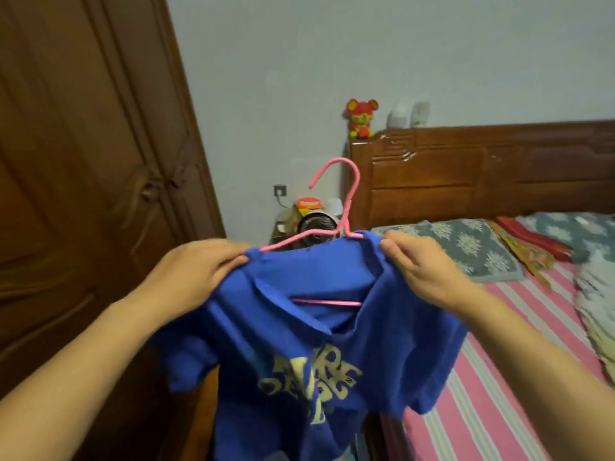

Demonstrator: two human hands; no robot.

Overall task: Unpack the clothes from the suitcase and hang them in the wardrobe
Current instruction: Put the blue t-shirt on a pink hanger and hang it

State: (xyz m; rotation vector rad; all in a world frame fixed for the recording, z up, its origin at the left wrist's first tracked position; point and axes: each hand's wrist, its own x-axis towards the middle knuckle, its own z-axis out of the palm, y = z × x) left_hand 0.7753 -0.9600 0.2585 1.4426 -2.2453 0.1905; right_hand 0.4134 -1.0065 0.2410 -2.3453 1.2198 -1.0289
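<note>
A blue T-shirt [299, 344] with a pale yellow printed design on its chest hangs in mid-air in front of the person, held up between both hands over the gap between the wardrobe and the bed. A pink hanger [346, 224] is threaded into it: the hook rises above the collar and curls to the left, one sloping arm shows at the left of the neck opening, and the straight bottom bar is visible through the open neck. The left hand [196, 271] pinches the left shoulder of the T-shirt, fingers curled over the cloth with the thumb tip pressed against the fabric edge. The right hand [419, 264] pinches the right shoulder in the same way, fingers bent over the cloth just beside the hanger's neck. Whether either hand also grips the hanger wire under the fabric cannot be told. The shirt's body droops below the hands, its sleeves spread to either side and its hem running out of the bottom of the view. To the left stands a dark brown wooden wardrobe [83, 178] with carved panel doors, which appear closed. To the right lies a bed [482, 377] with a pink-and-white striped sheet, a grey-green flowered pillow [466, 251] and a carved wooden headboard [482, 174]. A red and yellow plush toy [361, 118] sits on the headboard's left corner. Behind the hanger, partly hidden, a small round fan [316, 229] stands by the wall.
</note>
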